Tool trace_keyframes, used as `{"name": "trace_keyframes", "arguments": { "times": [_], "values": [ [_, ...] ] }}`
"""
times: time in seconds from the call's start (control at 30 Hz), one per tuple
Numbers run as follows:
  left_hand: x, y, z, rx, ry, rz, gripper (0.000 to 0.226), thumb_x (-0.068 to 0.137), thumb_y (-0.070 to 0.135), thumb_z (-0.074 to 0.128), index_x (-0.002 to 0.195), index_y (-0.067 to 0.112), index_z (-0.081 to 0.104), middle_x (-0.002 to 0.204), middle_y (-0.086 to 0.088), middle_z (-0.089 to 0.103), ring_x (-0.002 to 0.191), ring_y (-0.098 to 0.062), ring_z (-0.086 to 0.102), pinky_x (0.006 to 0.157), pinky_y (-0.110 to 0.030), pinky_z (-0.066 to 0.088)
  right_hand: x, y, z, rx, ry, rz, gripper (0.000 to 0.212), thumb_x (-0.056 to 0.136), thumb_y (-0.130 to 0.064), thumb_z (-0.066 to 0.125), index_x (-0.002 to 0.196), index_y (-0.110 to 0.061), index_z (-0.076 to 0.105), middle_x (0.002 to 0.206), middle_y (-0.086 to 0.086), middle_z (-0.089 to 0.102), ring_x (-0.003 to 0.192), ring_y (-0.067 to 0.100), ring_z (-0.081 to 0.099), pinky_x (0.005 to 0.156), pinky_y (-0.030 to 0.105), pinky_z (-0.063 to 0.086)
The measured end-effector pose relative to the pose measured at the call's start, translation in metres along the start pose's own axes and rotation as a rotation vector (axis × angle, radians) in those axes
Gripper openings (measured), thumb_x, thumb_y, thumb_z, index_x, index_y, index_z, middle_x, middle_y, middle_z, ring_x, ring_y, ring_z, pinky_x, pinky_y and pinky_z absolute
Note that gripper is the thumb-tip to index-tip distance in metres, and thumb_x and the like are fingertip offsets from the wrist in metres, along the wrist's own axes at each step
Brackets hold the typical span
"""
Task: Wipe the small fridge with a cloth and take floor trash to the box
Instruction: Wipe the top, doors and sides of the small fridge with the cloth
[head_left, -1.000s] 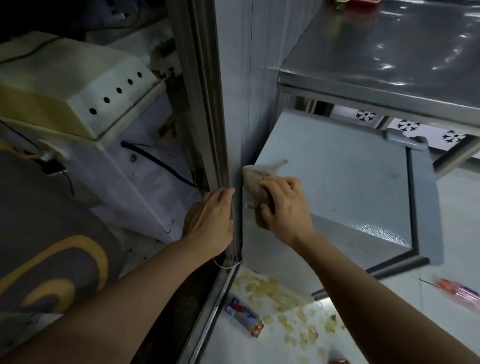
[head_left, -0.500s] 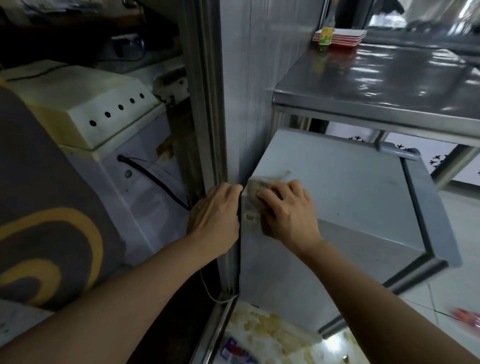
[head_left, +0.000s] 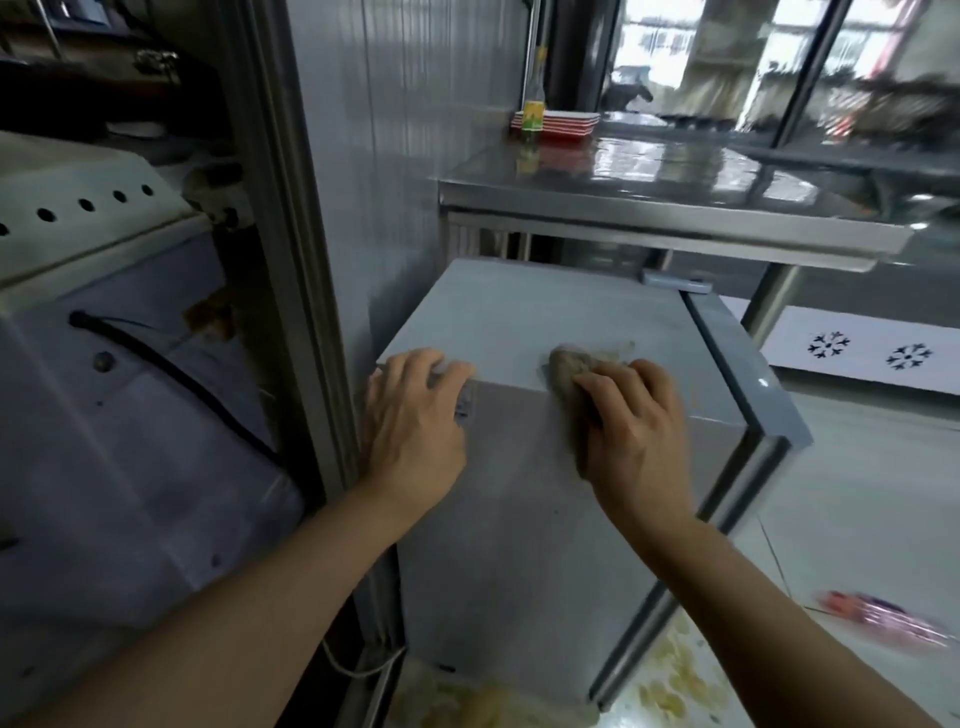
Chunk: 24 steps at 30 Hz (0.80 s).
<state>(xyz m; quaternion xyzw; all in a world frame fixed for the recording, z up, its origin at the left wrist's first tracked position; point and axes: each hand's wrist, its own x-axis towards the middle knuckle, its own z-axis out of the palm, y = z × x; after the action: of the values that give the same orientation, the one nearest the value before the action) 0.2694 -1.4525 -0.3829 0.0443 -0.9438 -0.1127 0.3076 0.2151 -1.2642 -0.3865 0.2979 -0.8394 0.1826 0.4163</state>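
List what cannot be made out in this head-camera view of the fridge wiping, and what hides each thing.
- Cloth: mostly covered by the right hand; motion-blurred.
- Pink wrapper on the floor: blurred, print unreadable.
- Small fridge front: faces away.
- Left hand palm: hidden, pressed on the fridge's corner.
- Trash box: outside the frame.

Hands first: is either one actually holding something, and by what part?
The right hand presses a bunched brownish cloth against the small fridge's top edge, fingers over its near end. The left hand holds nothing; it rests flat on the fridge's corner.
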Motion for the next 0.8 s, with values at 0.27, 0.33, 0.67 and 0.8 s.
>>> {"name": "trace_keyframes", "arguments": {
  "times": [0.27,0.33,0.67,0.8],
  "values": [
    [-0.008,-0.009,0.044,0.023,0.347,0.044,0.041,0.069,0.011,0.066,0.11,0.012,0.061,0.109,-0.013,0.056,0.105,-0.035,0.05,0.09,-0.053,0.039,-0.008,0.007,0.022,-0.134,0.106,-0.202,0.031,0.083,-0.016,0.062,0.114,-0.01,0.063,0.108,0.01,0.063,0.1,0.033,0.054,0.082,0.04,0.038],
    [-0.008,-0.013,0.051,0.019,0.408,0.046,0.04,0.072,0.016,0.067,0.111,0.014,0.061,0.111,-0.011,0.056,0.106,-0.034,0.05,0.093,-0.053,0.038,-0.017,0.025,0.014,-0.212,0.142,-0.185,0.033,0.083,-0.016,0.058,0.116,-0.012,0.061,0.108,0.009,0.062,0.101,0.033,0.052,0.085,0.041,0.034],
    [-0.008,-0.007,0.058,0.049,0.516,0.076,0.036,0.069,0.014,0.071,0.104,0.01,0.061,0.109,-0.011,0.059,0.105,-0.035,0.051,0.094,-0.052,0.03,-0.058,0.097,-0.035,-0.555,0.161,0.01,0.038,0.076,-0.011,0.069,0.113,-0.01,0.062,0.1,0.011,0.062,0.101,0.037,0.051,0.1,0.053,0.032],
    [-0.008,0.041,0.07,0.007,0.478,0.25,0.048,0.069,0.015,0.069,0.115,0.011,0.059,0.117,-0.01,0.059,0.11,-0.032,0.05,0.095,-0.053,0.032,-0.053,0.092,-0.029,-0.51,0.221,0.02,0.034,0.074,-0.009,0.057,0.107,-0.008,0.062,0.098,0.013,0.061,0.098,0.037,0.05,0.098,0.05,0.032]
  ]
}}
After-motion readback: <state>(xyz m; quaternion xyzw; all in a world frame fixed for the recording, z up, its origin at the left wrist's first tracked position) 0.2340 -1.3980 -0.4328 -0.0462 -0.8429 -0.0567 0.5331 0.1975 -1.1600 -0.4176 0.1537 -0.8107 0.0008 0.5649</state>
